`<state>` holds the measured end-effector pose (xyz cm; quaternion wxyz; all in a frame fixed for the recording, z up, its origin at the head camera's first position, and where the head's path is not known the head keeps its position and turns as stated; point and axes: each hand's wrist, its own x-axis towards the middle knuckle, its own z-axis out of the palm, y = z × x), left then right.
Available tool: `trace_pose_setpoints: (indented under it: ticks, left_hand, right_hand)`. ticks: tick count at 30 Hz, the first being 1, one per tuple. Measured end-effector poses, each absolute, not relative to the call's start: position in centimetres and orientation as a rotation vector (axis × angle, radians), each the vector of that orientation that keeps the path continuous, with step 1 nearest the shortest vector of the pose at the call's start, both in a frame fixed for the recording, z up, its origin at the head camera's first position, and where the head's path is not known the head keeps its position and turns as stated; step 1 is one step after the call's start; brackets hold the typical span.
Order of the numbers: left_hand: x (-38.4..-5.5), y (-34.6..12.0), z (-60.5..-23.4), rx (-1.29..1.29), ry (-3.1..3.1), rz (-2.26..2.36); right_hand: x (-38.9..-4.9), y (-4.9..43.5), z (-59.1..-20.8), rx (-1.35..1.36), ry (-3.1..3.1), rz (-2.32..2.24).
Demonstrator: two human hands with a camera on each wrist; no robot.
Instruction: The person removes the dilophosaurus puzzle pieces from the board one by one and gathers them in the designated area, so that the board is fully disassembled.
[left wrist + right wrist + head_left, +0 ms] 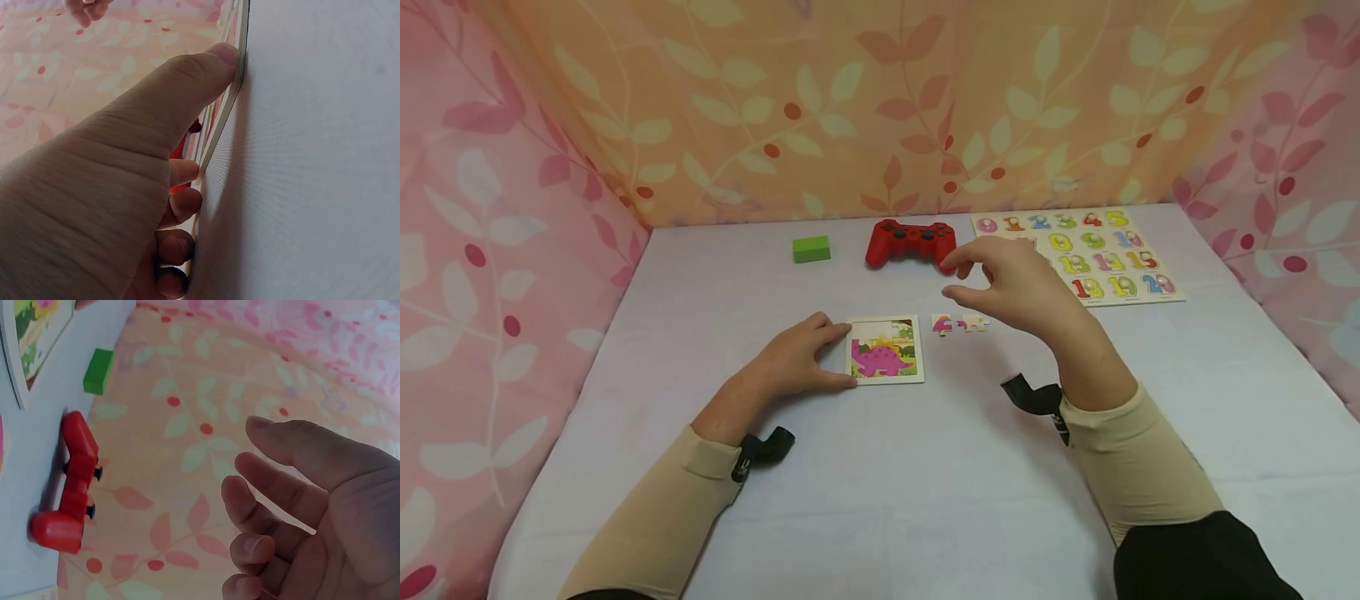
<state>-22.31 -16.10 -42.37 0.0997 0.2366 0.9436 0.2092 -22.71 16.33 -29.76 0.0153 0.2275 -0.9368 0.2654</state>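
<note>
A small square jigsaw puzzle with a pink dinosaur lies on the white table in a white frame; its upper part has a pale gap. My left hand grips the frame at its left side, thumb at the near corner and a finger at the far corner. In the left wrist view, the thumb presses the frame's edge. Raised above the table, my right hand holds nothing, its thumb and loosely bent fingers apart. Two loose puzzle pieces, a pink one and a pale yellowish one, lie right of the frame.
A red game controller and a green block stand toward the back. At the back right lies a number board, partly hidden by my right hand. Leaf-patterned curtains enclose the table at the back and sides.
</note>
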Motion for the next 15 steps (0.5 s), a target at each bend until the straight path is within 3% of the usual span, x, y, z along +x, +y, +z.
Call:
trace_pose_setpoints:
  ticks: [15]
  left_hand:
    - [-22.4,-16.1,-42.5,0.722,2.793,0.604]
  right_hand:
    - [-22.9,13.0,-32.6,0.934,-2.992,0.701]
